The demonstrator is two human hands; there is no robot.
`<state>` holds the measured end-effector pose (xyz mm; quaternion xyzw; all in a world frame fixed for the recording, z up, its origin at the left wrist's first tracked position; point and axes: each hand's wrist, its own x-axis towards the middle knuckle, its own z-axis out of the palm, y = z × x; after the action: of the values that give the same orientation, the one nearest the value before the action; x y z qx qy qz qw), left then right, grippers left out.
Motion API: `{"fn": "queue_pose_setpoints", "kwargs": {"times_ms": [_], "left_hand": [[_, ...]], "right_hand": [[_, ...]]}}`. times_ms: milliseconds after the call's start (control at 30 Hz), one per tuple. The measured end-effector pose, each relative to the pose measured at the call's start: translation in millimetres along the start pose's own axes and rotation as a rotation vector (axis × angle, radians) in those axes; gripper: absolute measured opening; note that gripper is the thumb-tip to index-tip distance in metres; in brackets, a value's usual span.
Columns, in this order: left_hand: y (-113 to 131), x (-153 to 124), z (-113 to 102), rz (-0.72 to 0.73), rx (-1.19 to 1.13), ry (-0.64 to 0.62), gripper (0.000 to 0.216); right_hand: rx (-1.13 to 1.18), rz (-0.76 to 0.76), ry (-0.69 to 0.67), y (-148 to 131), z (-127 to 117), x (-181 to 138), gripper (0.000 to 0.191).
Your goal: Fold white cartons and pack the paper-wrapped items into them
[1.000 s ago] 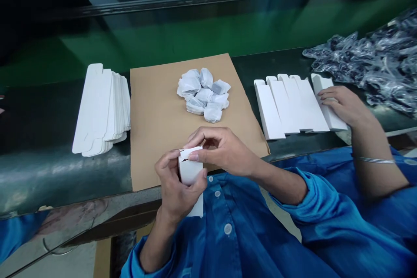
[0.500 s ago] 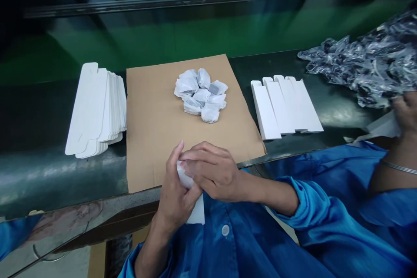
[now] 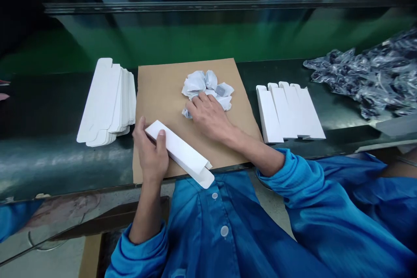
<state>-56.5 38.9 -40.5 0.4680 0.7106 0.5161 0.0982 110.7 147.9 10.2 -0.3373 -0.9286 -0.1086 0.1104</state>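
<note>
A long white carton [image 3: 182, 150] is tilted across the front of the brown cardboard sheet [image 3: 159, 91], its near end open with a flap out. My left hand [image 3: 151, 152] is closed round the carton's far end, thumb on top. Over the front of a pile of white-wrapped packets [image 3: 195, 82], my right hand [image 3: 210, 117] has its fingers curled down onto a packet. The hand hides part of the pile, and its fingertips are partly out of sight. One packet's edge shows left of the hand.
Flat white carton blanks [image 3: 100, 100] lie stacked left of the sheet. Several formed white cartons [image 3: 289, 113] lie side by side on the right. Beyond them is a heap of clear plastic-bagged items [image 3: 368, 78]. A co-worker's blue sleeve [image 3: 387, 208] is close at my right.
Both hands were together at the table edge around the carton. My right hand has left it and moved forward to the packets; my left has moved left, turning the carton slantwise.
</note>
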Motion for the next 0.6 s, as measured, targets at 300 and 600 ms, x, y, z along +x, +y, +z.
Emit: {"fn": "queue_pose_setpoints", "kwargs": {"times_ms": [300, 600], "left_hand": [[14.7, -15.0, -43.5, 0.889, 0.445, -0.837, 0.053], [19.8, 13.8, -24.9, 0.911, 0.645, -0.684, 0.048]], "right_hand": [[0.206, -0.094, -0.066, 11.1, -13.7, -111.9, 0.03], [0.306, 0.167, -0.174, 26.0, -9.4, -111.6, 0.027]]}}
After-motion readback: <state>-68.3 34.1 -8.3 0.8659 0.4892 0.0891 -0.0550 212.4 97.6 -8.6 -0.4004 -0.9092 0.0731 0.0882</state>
